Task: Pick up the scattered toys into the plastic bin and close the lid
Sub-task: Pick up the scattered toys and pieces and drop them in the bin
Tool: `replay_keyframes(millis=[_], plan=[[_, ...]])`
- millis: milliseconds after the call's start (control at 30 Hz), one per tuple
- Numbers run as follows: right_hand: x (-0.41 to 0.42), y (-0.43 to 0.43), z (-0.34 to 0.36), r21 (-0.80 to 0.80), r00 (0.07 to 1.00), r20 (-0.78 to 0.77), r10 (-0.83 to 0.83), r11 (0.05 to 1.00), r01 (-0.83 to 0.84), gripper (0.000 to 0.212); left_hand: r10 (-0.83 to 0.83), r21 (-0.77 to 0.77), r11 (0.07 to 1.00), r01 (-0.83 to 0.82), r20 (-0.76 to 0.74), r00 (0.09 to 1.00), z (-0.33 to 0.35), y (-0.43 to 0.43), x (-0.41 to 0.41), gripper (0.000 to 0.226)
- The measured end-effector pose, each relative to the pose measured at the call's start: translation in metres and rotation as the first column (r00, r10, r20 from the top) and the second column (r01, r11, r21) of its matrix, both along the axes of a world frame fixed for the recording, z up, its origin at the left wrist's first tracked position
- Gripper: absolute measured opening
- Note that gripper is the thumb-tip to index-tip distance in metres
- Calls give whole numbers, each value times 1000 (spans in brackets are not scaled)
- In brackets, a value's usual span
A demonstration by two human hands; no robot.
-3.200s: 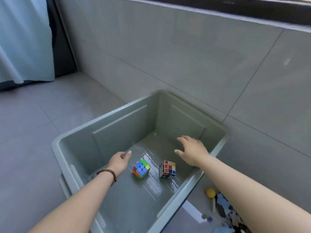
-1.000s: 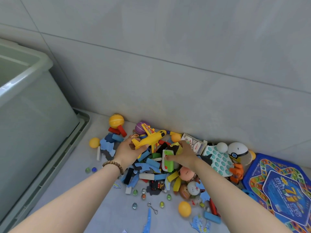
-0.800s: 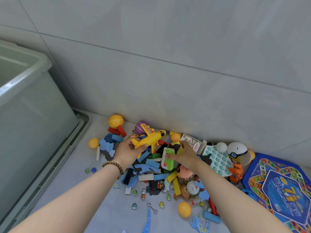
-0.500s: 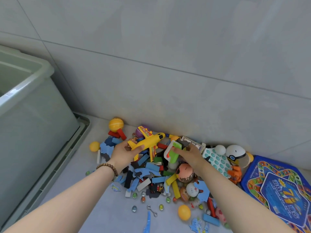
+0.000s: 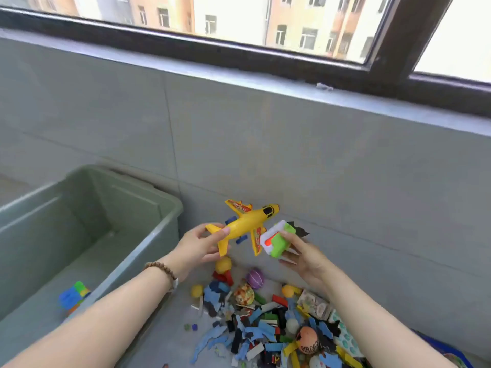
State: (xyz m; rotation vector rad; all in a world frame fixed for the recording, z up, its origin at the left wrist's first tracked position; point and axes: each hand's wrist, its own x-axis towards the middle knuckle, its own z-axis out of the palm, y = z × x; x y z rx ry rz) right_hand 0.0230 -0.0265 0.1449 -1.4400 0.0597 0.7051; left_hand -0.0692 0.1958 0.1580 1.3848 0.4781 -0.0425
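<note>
Well, we held both hands up over the toy pile [image 5: 265, 322] on the floor; our left hand [image 5: 198, 244] curled its fingers round the tail of the yellow plane [image 5: 247, 223]; our right hand [image 5: 303, 257] gripped a green and white toy [image 5: 277, 241]; the plastic bin [image 5: 164, 227] sat open on our left, with a bright cube [image 5: 74, 294] inside.
</note>
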Motion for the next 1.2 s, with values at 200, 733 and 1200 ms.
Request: replay_keyframes(millis=[200, 733, 1200], plan=[[-41, 110, 104, 309, 979, 104, 174, 930, -199, 74, -143, -71, 987, 145, 39, 989, 74, 88, -65, 63], [-145, 369, -13, -383, 786, -31, 617, 719, -580, 57, 480, 71, 876, -477, -228, 847, -67, 293, -226, 76], [-126, 402, -88, -847, 594, 34, 804, 338, -409, 82, 471, 417, 871, -258, -567, 676, -130, 321, -211, 65]])
